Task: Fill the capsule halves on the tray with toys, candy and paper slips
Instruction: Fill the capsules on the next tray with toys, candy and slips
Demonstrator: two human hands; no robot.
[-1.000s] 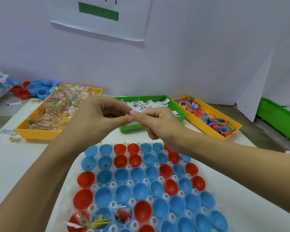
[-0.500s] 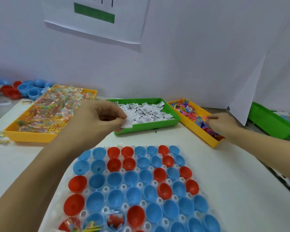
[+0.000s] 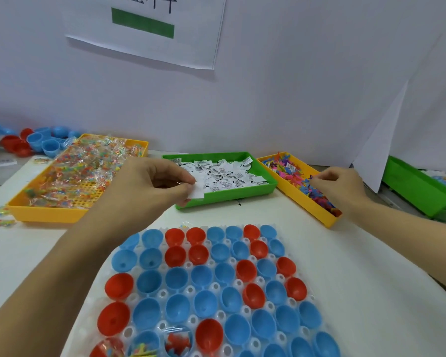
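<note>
I see my left hand (image 3: pixel 150 186) raised in front of the green bin (image 3: pixel 224 194), thumb and fingers curled in a pinch on one white slip (image 3: pixel 197 191). My right hand (image 3: pixel 337 186) is down in the right-hand yellow bin (image 3: pixel 301 202), fingers curled among the toys (image 3: pixel 294 173); it may have one pinched, but the pile hides the fingertips and I cannot tell. The tray (image 3: pixel 162 293) lies near me on the table (image 3: pixel 371 266), its red and blue halves (image 3: pixel 204 305) mostly bare inside. Three halves at the near edge already hold bits. The candy (image 3: pixel 80 168) sits in the left yellow bin (image 3: pixel 44 213), well apart from both hands. More slips fill the green bin.
</note>
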